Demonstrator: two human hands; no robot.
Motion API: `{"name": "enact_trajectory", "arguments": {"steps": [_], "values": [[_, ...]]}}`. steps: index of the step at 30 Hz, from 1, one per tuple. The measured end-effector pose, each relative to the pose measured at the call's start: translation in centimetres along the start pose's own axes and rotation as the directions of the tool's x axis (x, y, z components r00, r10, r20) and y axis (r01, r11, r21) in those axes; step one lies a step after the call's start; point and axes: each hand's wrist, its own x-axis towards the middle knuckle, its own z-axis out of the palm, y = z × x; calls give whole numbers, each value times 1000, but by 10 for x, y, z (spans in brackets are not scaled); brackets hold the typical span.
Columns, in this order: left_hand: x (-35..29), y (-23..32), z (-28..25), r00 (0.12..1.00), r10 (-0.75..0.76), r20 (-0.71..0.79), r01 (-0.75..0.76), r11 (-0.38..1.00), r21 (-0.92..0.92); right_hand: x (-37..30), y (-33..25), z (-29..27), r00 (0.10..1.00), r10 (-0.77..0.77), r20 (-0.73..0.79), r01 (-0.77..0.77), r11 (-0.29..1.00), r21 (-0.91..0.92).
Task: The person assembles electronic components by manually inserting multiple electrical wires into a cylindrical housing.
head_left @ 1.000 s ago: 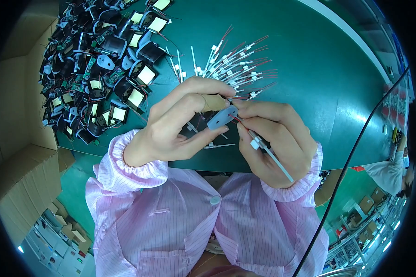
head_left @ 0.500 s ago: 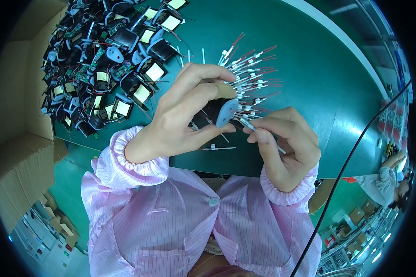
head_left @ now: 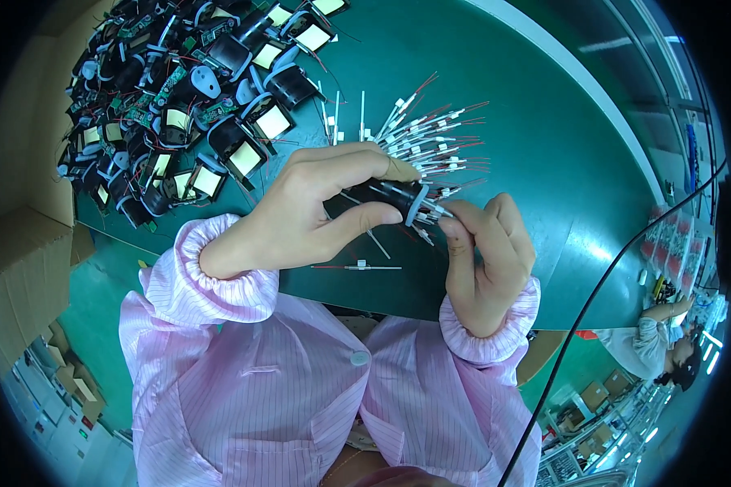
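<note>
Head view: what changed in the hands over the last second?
The right hand moved its white stick from lying across the palm to a fingertip pinch at the grey end plate; only a short length now shows, apparently inserted. The left hand turned the black housing, so the plate now shows nearly edge-on, facing right. Neither let go. Unchanged: housing pile, fanned sticks.

Your left hand (head_left: 300,204) grips a black housing (head_left: 382,193), its grey-blue end plate (head_left: 418,204) facing your right hand (head_left: 489,258), whose thumb and forefinger pinch a slim white stick (head_left: 436,209) at that plate. Fanned white sticks (head_left: 426,148) and, to your left, piled housings (head_left: 229,55) lie on the green table (head_left: 560,187)
</note>
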Motion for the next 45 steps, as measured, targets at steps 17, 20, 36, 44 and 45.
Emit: {"name": "enact_trajectory", "arguments": {"steps": [17,20,36,44,45], "values": [[0,-13,15,962,263,-80,-236,940,248,-1,-3,8,975,167,144,-167,986,-13],[2,-8,12,966,253,-53,-238,949,206,2,3,4,939,270,214,-313,928,204],[14,-14,-37,812,450,-372,168,431,887,41,40,-33,814,556,169,-546,632,550],[18,-27,-42,848,325,-419,381,177,907,177,185,-52,572,787,229,-556,167,814],[15,-28,-43,850,331,-409,368,182,912,186,181,-42,605,746,279,-508,92,856]]}}
